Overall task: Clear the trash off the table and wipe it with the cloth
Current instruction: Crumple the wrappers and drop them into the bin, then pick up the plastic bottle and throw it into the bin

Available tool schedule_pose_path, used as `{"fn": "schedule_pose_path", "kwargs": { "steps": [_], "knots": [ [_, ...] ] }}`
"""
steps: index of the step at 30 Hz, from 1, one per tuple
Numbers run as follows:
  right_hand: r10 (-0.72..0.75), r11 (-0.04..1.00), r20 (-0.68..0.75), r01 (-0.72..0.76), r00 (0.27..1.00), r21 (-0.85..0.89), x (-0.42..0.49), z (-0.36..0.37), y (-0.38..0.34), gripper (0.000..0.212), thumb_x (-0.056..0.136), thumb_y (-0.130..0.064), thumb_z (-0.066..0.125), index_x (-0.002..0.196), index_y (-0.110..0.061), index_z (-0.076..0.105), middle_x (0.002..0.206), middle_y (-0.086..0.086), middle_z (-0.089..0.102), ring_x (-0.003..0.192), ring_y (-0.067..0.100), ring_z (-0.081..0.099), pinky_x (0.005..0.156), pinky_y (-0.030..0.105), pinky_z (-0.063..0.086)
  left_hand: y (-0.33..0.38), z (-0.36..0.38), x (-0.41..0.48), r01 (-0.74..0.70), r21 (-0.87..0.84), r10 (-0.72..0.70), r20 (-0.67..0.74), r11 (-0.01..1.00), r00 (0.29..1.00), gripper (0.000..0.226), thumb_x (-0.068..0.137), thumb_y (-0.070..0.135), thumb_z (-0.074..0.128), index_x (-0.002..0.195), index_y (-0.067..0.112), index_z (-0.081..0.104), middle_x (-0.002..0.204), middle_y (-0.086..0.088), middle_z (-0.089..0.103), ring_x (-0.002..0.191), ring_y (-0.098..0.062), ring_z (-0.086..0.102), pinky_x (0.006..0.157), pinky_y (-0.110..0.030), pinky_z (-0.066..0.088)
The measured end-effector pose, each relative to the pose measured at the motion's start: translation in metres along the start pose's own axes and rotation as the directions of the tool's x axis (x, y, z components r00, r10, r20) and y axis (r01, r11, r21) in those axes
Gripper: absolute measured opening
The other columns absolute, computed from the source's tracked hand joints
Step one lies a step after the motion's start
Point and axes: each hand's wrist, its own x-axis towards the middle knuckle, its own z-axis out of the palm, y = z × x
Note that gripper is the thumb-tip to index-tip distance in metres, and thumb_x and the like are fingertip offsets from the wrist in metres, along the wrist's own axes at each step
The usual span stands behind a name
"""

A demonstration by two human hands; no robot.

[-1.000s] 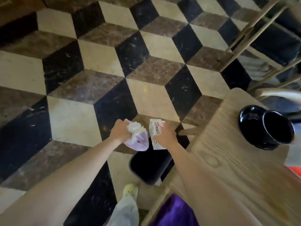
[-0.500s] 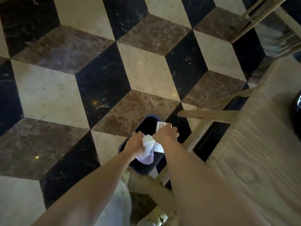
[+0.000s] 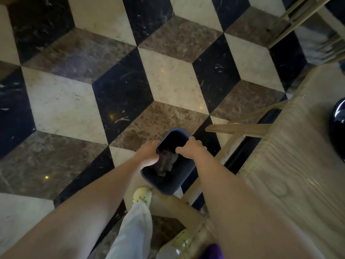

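A dark blue trash bin [image 3: 179, 181] stands on the floor beside the wooden table [image 3: 302, 165]. Crumpled trash [image 3: 165, 162] lies dimly inside the bin. My left hand [image 3: 148, 154] hovers over the bin's left rim and my right hand [image 3: 190, 149] over its right rim. Both hold nothing, with fingers loosely curled downward. A purple cloth [image 3: 212, 252] peeks in at the bottom edge, next to my right forearm.
A black cup on a saucer [image 3: 337, 126] sits at the table's right edge. Wooden table rails [image 3: 237, 128] run just right of the bin. A wooden chair [image 3: 306, 21] stands at top right. My yellow shoe [image 3: 141, 196] is next to the bin on the tiled floor.
Both hands lowered to the bin and let go of the crumpled tissue and the small carton, which now lie inside. The view tilted further down toward the floor.
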Motion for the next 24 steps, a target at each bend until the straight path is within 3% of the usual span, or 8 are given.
{"fn": "schedule_pose_path", "kwargs": {
  "steps": [5,9,10,12,14,16,18,24],
  "knots": [
    [-0.213,0.975,-0.035,0.210,0.976,-0.075,-0.053,-0.023,-0.002,0.082,0.089,-0.041,0.057,0.150,-0.017,0.008,0.158,0.012,0.012,0.143,0.040,0.011,0.113,0.053,0.025,0.033,-0.050,-0.035,-0.004,0.107,0.004,0.004,0.994,1.000,0.065,0.089,0.015,0.050,0.146,0.020,0.021,0.147,-0.010,0.038,0.128,-0.030,0.046,0.097,-0.042,0.045],
    [-0.341,0.923,-0.053,0.323,0.939,-0.211,-0.109,-0.056,0.016,0.082,0.090,-0.046,0.055,0.151,-0.014,0.009,0.155,0.010,0.025,0.135,0.035,0.035,0.104,0.041,0.038,0.073,-0.089,-0.080,-0.094,0.268,0.098,-0.002,0.959,0.995,0.065,0.091,0.011,0.048,0.148,0.016,0.018,0.155,-0.008,0.026,0.140,-0.028,0.028,0.108,-0.038,0.035],
    [-0.370,0.909,-0.065,0.346,0.927,-0.234,-0.125,-0.066,0.021,0.083,0.090,-0.046,0.054,0.150,-0.012,0.010,0.155,0.010,0.025,0.134,0.034,0.037,0.106,0.040,0.039,0.086,-0.098,-0.093,-0.107,0.301,0.113,-0.004,0.948,0.994,0.064,0.090,0.011,0.048,0.148,0.016,0.019,0.153,-0.009,0.028,0.136,-0.029,0.035,0.104,-0.038,0.039],
    [-0.414,0.890,-0.098,0.380,0.905,-0.254,-0.152,-0.084,0.033,0.083,0.089,-0.048,0.055,0.150,-0.011,0.012,0.157,0.010,0.022,0.139,0.033,0.031,0.111,0.041,0.033,0.112,-0.113,-0.116,-0.106,0.313,0.122,-0.033,0.944,0.992,0.065,0.089,0.008,0.047,0.147,0.016,0.021,0.143,-0.012,0.042,0.106,-0.026,0.058,0.076,-0.035,0.051],
    [-0.439,0.887,-0.140,0.404,0.887,-0.223,-0.183,-0.098,0.054,0.083,0.088,-0.049,0.055,0.150,-0.013,0.014,0.158,0.008,0.019,0.142,0.031,0.024,0.115,0.040,0.027,0.144,-0.120,-0.145,-0.128,0.282,0.147,-0.047,0.951,0.988,0.066,0.088,0.010,0.048,0.147,0.017,0.020,0.138,-0.010,0.046,0.090,-0.021,0.059,0.061,-0.030,0.047],
    [-0.450,0.890,-0.178,0.425,0.875,-0.162,-0.208,-0.109,0.078,0.082,0.088,-0.048,0.056,0.150,-0.015,0.014,0.159,0.006,0.017,0.143,0.028,0.023,0.111,0.036,0.027,0.174,-0.120,-0.171,-0.173,0.281,0.196,-0.055,0.944,0.979,0.066,0.090,0.018,0.052,0.147,0.016,0.020,0.146,-0.008,0.039,0.114,-0.025,0.054,0.082,-0.033,0.050],
    [-0.451,0.892,-0.227,0.439,0.863,-0.103,-0.231,-0.114,0.108,0.082,0.087,-0.049,0.057,0.150,-0.017,0.016,0.157,0.005,0.022,0.141,0.027,0.028,0.106,0.034,0.031,0.205,-0.111,-0.197,-0.214,0.287,0.250,-0.091,0.933,0.964,0.065,0.090,0.022,0.054,0.147,0.014,0.022,0.148,-0.008,0.038,0.122,-0.026,0.050,0.094,-0.036,0.047],
    [-0.460,0.864,-0.357,0.502,0.813,0.029,-0.278,-0.103,0.212,0.073,0.086,-0.039,0.061,0.147,-0.022,0.025,0.153,0.003,0.032,0.136,0.026,0.036,0.106,0.035,0.032,0.283,-0.058,-0.262,-0.323,0.267,0.375,-0.174,0.908,0.911,0.059,0.090,0.027,0.055,0.142,0.017,0.031,0.144,-0.008,0.045,0.107,-0.022,0.058,0.085,-0.033,0.046]
  ]
}}
